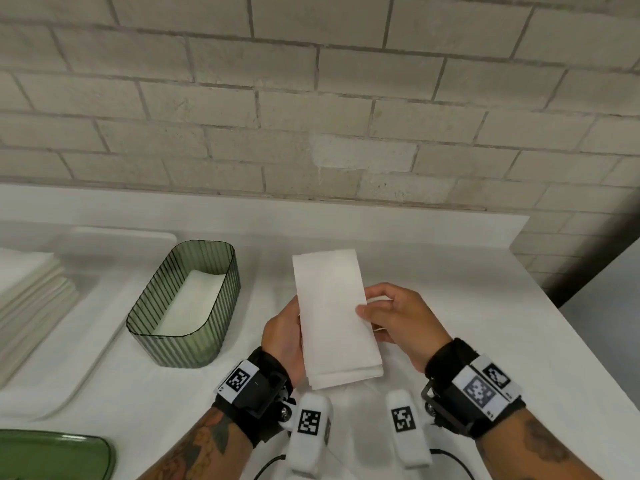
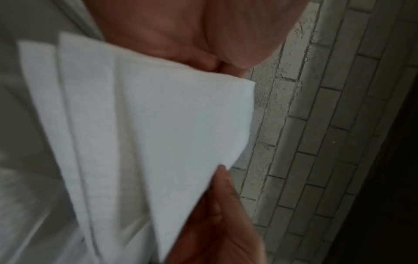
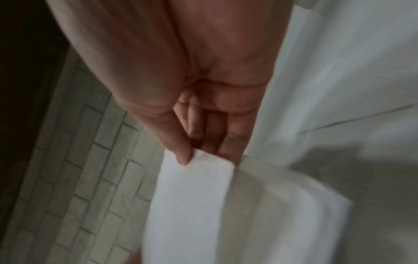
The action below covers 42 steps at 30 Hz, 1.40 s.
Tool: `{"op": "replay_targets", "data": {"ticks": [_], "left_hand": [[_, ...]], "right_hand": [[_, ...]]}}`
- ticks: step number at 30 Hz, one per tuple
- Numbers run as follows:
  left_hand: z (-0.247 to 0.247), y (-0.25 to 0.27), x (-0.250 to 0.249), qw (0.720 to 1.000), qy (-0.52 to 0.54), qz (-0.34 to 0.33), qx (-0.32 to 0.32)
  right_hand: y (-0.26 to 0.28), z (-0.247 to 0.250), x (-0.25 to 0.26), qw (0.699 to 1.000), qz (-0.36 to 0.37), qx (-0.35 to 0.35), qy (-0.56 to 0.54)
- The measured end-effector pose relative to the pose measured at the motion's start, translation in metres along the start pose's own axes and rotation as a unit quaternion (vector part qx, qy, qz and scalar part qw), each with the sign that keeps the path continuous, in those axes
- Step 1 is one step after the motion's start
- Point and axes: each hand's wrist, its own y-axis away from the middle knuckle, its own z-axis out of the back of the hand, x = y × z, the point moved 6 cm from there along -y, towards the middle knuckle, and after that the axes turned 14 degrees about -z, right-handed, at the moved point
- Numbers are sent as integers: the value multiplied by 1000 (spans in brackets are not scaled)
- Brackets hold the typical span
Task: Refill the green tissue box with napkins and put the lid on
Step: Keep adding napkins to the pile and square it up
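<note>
At your far left a stack of napkins (image 1: 29,289) lies on a white tray (image 1: 79,358), and a green lid (image 1: 55,453) sits at the near left corner. Just right of the tray the green box (image 1: 187,306) stands open-topped, a white layer on its floor. Bare counter (image 1: 467,289) runs from there to the right edge, the brick wall (image 1: 311,98) behind. Your left hand (image 1: 282,336) cups the left edge of a folded napkin bundle (image 1: 337,317) held above the counter, fingers hidden behind it. Your right hand (image 1: 398,318) pinches its right edge, thumb (image 3: 178,142) on top, fingers underneath.
</note>
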Motion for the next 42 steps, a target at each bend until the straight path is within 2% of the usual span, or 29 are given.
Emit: {"op": "replay_targets", "data": {"ticks": [3, 9, 14, 20, 24, 26, 28, 30, 34, 35, 38, 42], "left_hand": [[-2, 3, 2, 999, 21, 23, 17], [-4, 0, 1, 1000, 13, 17, 6], [-5, -5, 4, 1000, 13, 21, 10], [-11, -4, 6, 997, -26, 13, 65], [-1, -11, 12, 997, -69, -1, 47], [2, -13, 11, 997, -64, -5, 42], [7, -14, 8, 998, -61, -17, 23], [10, -13, 6, 999, -49, -21, 9], [11, -11, 3, 999, -47, -20, -5], [11, -11, 3, 999, -49, -18, -9], [9, -9, 5, 998, -52, -7, -17], [6, -6, 5, 998, -57, -2, -17]], "right_hand": [[-5, 1, -11, 999, -13, -35, 36], [-5, 7, -8, 993, 11, -65, 94], [-12, 12, -14, 986, -1, -85, 142], [-16, 8, -18, 984, -6, -90, 151], [-10, 6, -15, 987, -5, -78, 142], [-12, 22, -13, 986, -12, -100, 134], [-22, 55, -14, 960, -28, -188, 207], [-28, 89, -20, 912, -94, -253, 307], [-36, 113, -53, 837, -228, -219, 446], [-39, 114, -57, 833, -241, -219, 447], [-51, 116, -64, 858, -258, -222, 386], [-58, 117, -64, 869, -244, -235, 361]]}}
